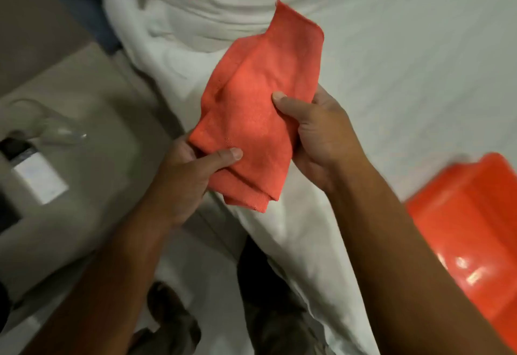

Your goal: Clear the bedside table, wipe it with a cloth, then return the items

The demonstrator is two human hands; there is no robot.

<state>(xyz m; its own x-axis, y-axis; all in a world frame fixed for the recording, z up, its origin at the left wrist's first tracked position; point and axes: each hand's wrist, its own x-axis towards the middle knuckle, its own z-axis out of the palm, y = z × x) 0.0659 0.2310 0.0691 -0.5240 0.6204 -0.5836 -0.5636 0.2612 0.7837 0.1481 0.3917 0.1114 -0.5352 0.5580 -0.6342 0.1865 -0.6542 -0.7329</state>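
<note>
Folding the orange cloth (260, 108) over the bed (405, 61), left hand (179, 181) and right hand (319, 139) pinch its edges between thumb and fingers, seemingly readying a wiping pad.

Two hands are showing, the left hand (181, 178) and the right hand (316, 142), and they are sharing one orange cloth (260, 108). One orange tub (470, 231) is sitting near on the right, and one white bed (405, 61) is lying far behind it. On the left, one bedside table (92, 187) is holding one clear glass thing (56, 128) and one small white and black thing (33, 173), too blurry to name.
</note>
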